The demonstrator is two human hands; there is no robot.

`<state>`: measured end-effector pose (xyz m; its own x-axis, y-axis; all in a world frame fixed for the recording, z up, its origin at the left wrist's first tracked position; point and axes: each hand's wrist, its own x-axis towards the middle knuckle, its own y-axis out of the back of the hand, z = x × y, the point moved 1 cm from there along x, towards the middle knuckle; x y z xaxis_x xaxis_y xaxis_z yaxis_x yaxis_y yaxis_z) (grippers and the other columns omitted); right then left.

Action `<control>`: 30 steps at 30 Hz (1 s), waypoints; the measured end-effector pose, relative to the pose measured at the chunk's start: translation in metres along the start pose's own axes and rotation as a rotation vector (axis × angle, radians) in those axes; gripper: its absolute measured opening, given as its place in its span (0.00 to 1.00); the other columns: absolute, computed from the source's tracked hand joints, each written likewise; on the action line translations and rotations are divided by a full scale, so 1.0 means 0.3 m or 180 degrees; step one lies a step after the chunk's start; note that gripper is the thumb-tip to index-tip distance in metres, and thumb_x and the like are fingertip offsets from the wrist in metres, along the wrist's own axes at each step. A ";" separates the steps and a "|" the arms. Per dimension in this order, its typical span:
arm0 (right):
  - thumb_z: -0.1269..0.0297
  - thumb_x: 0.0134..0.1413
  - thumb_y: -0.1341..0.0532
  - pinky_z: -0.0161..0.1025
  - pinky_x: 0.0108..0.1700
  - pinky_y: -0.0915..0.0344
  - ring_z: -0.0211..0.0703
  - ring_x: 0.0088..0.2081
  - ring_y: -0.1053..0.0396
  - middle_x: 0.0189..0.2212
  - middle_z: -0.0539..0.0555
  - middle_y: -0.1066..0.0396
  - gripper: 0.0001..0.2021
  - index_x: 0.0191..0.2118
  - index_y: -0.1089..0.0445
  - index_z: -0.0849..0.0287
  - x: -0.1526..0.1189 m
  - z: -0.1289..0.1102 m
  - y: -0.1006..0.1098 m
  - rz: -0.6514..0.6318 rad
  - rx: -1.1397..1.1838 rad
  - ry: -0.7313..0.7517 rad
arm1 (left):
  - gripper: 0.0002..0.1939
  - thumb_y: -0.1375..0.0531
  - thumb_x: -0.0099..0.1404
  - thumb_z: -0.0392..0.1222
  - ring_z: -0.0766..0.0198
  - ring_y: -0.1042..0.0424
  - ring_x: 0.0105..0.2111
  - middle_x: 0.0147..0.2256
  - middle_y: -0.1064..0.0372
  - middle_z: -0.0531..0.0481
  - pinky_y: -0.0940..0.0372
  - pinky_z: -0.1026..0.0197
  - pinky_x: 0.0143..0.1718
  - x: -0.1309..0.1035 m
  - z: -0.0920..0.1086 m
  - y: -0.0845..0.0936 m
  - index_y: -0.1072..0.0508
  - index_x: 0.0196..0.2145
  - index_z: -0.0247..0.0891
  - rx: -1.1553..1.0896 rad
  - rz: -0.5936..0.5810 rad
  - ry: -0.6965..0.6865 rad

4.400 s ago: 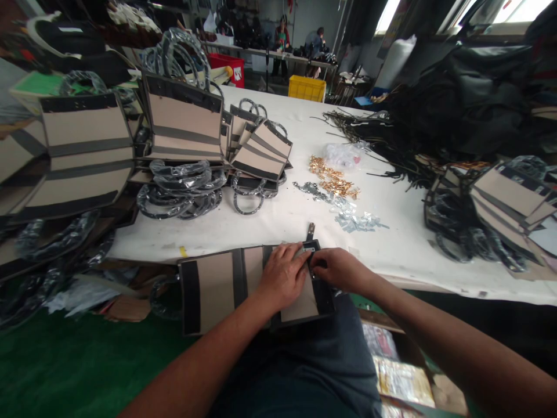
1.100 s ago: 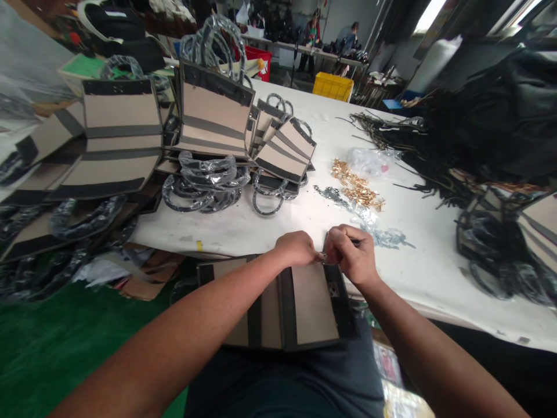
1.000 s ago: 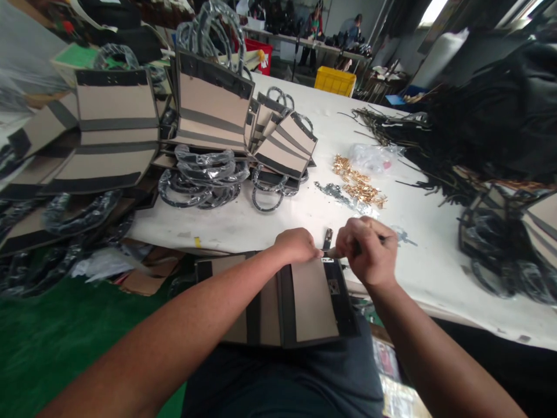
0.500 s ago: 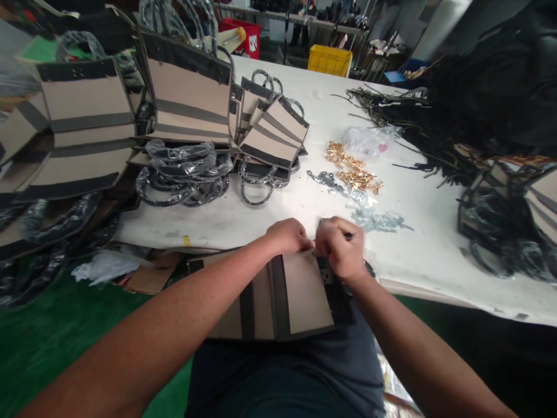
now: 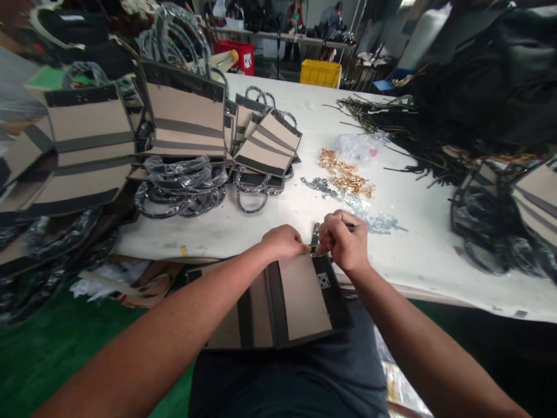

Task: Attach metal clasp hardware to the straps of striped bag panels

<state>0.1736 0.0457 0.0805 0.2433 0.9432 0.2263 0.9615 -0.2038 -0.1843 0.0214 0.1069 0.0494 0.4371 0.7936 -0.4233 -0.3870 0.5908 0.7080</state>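
Bag panel (image 5: 304,296) lies to the near side of both hands, long axis left to right. Left hand (image 5: 285,241) is curled at its far edge; grip cannot be confirmed. Right hand (image 5: 346,239), nearer the strap (image 5: 315,231), is closed round a slim dark item (image 5: 350,225).

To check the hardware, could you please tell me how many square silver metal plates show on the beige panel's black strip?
1 clearly: the square silver metal plate on the black strip, below the right hand in view. Others may hide behind it or the left hand.
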 end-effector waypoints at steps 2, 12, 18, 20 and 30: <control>0.59 0.61 0.35 0.35 0.17 0.46 0.35 0.14 0.44 0.13 0.43 0.43 0.20 0.21 0.42 0.52 -0.002 -0.011 0.002 0.0007 0.0185 0.0187 | 0.16 0.33 0.56 0.58 0.58 0.26 0.31 0.28 0.22 0.52 0.42 0.60 0.29 0.001 -0.004 -0.007 0.18 0.29 0.43 0.0002 0.0031 -0.0001; 0.60 0.61 0.38 0.35 0.20 0.45 0.34 0.15 0.43 0.13 0.44 0.38 0.19 0.20 0.38 0.55 -0.044 0.018 -0.013 -0.0227 -0.0416 -0.0072 | 0.13 0.33 0.62 0.51 0.54 0.22 0.40 0.37 0.20 0.50 0.32 0.57 0.40 -0.075 0.031 -0.024 0.19 0.40 0.43 0.0205 0.0602 -0.0158; 0.60 0.61 0.37 0.35 0.20 0.47 0.34 0.15 0.44 0.13 0.44 0.39 0.19 0.20 0.39 0.54 -0.044 0.014 -0.006 -0.0282 -0.0365 -0.0021 | 0.33 0.35 0.67 0.60 0.45 0.34 0.62 0.61 0.32 0.38 0.41 0.42 0.66 -0.345 -0.012 -0.241 0.30 0.62 0.40 0.0762 0.1687 -0.1723; 0.59 0.61 0.37 0.35 0.19 0.47 0.34 0.15 0.45 0.13 0.44 0.39 0.19 0.20 0.39 0.54 -0.043 0.017 -0.007 -0.0267 -0.0319 -0.0084 | 0.49 0.35 0.60 0.73 0.40 0.42 0.68 0.68 0.39 0.36 0.52 0.35 0.72 -0.401 -0.038 -0.321 0.37 0.69 0.40 0.1031 0.1376 -0.2011; 0.59 0.59 0.37 0.34 0.18 0.48 0.34 0.15 0.45 0.13 0.44 0.39 0.18 0.20 0.39 0.54 -0.046 -0.004 -0.013 -0.0209 -0.0342 -0.0153 | 0.51 0.29 0.58 0.62 0.42 0.54 0.74 0.74 0.50 0.39 0.67 0.34 0.75 -0.403 -0.009 -0.367 0.42 0.72 0.43 0.1531 0.0899 -0.1888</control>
<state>0.1666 0.0332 0.0794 0.1755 0.9664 0.1878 0.9839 -0.1658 -0.0664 0.0089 -0.0537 0.0211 0.7847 0.6144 0.0818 -0.2148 0.1457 0.9657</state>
